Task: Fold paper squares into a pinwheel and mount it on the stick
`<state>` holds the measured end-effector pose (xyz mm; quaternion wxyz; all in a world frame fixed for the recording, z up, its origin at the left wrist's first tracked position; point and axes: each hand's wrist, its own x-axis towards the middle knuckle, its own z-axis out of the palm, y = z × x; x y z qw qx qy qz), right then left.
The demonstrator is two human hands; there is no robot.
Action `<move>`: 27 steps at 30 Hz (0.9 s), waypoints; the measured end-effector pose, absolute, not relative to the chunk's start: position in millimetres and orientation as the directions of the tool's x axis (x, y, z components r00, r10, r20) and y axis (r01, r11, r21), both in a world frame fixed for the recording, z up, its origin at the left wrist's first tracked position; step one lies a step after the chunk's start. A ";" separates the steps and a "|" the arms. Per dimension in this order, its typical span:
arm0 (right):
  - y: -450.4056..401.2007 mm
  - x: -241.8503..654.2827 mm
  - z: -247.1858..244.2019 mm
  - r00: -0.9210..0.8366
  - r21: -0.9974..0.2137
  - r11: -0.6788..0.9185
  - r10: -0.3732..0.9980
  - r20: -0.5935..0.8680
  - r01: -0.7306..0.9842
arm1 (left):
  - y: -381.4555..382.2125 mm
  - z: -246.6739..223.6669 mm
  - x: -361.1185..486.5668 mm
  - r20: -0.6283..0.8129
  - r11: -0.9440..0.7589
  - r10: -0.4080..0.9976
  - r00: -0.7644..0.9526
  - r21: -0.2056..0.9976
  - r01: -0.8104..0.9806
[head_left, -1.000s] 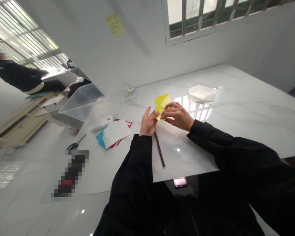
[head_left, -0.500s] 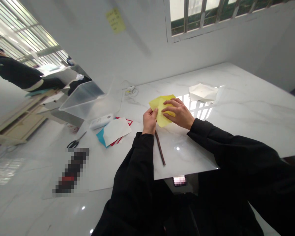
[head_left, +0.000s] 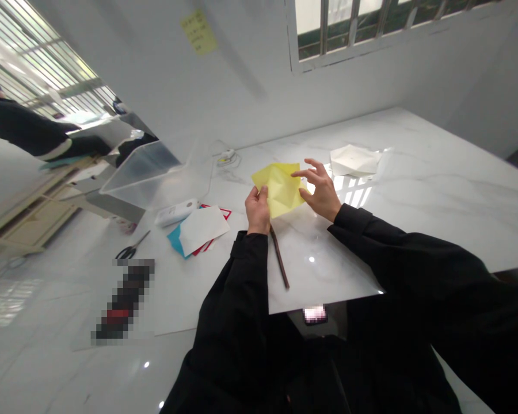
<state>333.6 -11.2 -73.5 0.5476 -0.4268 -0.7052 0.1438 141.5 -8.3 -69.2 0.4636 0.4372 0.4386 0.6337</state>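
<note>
A creased sheet of yellow paper (head_left: 281, 190) is held above the white marbled table (head_left: 435, 190). My left hand (head_left: 258, 211) pinches its left edge, thumb on top. My right hand (head_left: 322, 190) is at the paper's right edge with its fingers spread and curved; whether a fingertip touches the paper is hard to tell. Below my left hand a dark brown stick (head_left: 280, 259) lies on the table, its upper end near my wrist. A folded white paper (head_left: 354, 161) rests beyond my right hand.
Left of my hands lie white, blue and red papers (head_left: 205, 227), a white device (head_left: 176, 213) and scissors (head_left: 132, 247). A clear plastic bin (head_left: 144, 175) stands behind them. A pixelated dark object (head_left: 125, 302) is at front left. Another person (head_left: 21, 126) is at far left.
My right hand has come off the paper's face to its right edge, its fingers spreading. The yellow paper has shifted slightly left and shows more of its surface.
</note>
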 end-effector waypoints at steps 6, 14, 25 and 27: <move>-7.4 332.4 -75.2 -0.030 -0.917 0.382 0.924 0.381 0.114 | -7.9 -70.8 141.1 0.139 -0.178 0.972 -0.191 0.962 -0.207; -3.6 335.2 -74.0 -0.003 -0.968 0.222 0.975 0.224 -0.117 | 0.0 -76.7 131.2 0.173 -0.192 0.936 -0.306 0.981 -0.032; 1.2 337.8 -77.1 -0.018 -0.969 0.104 0.994 0.111 -0.224 | 3.2 -82.1 127.5 0.117 -0.135 0.928 -0.355 0.990 -0.027; 0.5 337.3 -75.3 -0.031 -0.965 0.105 0.993 0.115 -0.240 | 4.0 -82.0 126.4 0.097 -0.130 0.942 -0.321 0.988 -0.083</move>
